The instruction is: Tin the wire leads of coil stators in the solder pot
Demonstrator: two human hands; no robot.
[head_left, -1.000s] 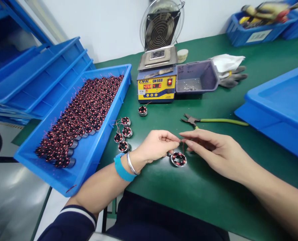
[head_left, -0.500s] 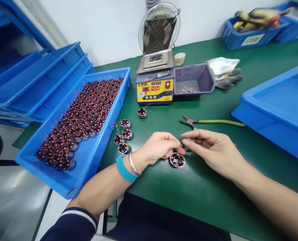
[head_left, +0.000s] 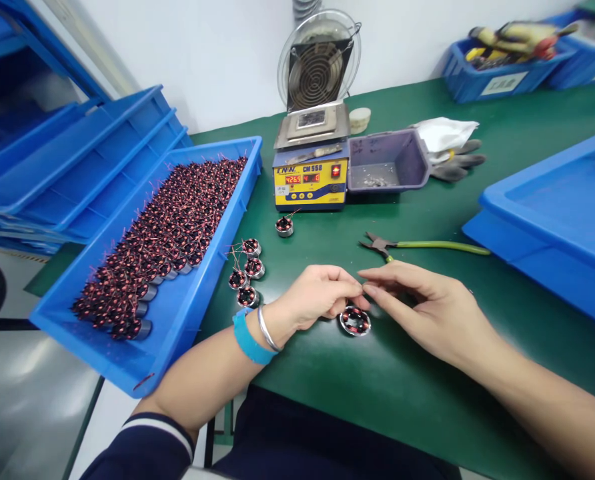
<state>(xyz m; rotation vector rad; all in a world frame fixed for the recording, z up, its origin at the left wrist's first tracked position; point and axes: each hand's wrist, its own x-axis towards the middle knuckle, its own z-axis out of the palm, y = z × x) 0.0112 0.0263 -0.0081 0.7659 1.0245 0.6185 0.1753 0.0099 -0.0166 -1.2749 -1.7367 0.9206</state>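
Note:
A motor stator [head_left: 355, 321], a silvery ring with copper windings and black plastic inside, is just below my fingertips. My left hand [head_left: 327, 293] is closed in a pinch, its lower fingers by the stator's upper rim. From the right, my right hand [head_left: 422, 303] meets it with thumb and forefinger pressed together. Whatever fine thing is between the fingertips is too small to make out. Diagonal cutters [head_left: 377, 245] with green handles lie beyond my right hand. Several stators with wire leads [head_left: 247, 297] stand left of my hands, and a single stator [head_left: 284, 227] sits farther back.
A blue tray [head_left: 177, 333] packed with stators lies at left. At the back stands a yellow-and-blue solder pot [head_left: 310, 180], beside a purple-grey bin [head_left: 387, 160] and grey gloves [head_left: 455, 165]. Blue trays [head_left: 552, 193] are at right, and a blue tool box [head_left: 497, 80] is behind.
My right thumb and forefinger have closed together and moved slightly left to meet my left fingertips. The stator stays in about the same place.

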